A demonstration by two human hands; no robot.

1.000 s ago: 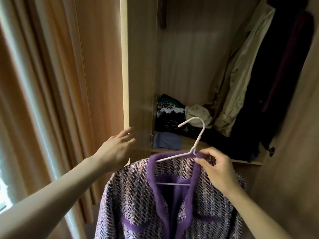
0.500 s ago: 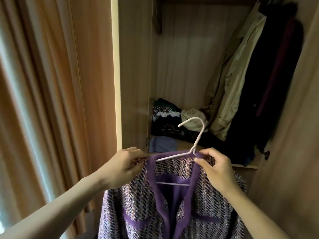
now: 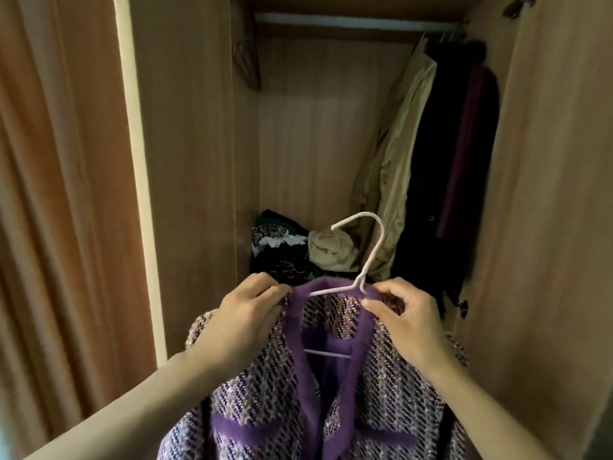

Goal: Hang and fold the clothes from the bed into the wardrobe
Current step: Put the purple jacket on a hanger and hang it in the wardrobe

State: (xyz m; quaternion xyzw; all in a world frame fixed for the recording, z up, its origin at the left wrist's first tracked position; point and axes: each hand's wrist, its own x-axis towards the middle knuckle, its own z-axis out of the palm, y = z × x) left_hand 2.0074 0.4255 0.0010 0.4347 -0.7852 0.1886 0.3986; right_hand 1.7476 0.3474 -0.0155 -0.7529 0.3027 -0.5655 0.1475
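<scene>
A purple tweed jacket (image 3: 265,386) with a plush violet collar hangs on a white hanger (image 3: 373,250) in front of the open wardrobe. My left hand (image 3: 245,313) grips the jacket's left shoulder beside the collar. My right hand (image 3: 408,317) pinches the collar and the hanger's neck on the right. The hanger's hook stands free, pointing up and left, well below the wardrobe rail (image 3: 355,23) at the top.
A beige coat (image 3: 398,180) and dark garments (image 3: 454,167) hang at the rail's right end. Folded clothes (image 3: 282,250) are piled on the wardrobe shelf behind the hook. The left door panel (image 3: 179,161) and right door (image 3: 550,194) stand open; curtains (image 3: 56,194) hang at left.
My left hand left the wardrobe door edge and took hold of the jacket's left shoulder. The view tilted up, so the rail is now visible.
</scene>
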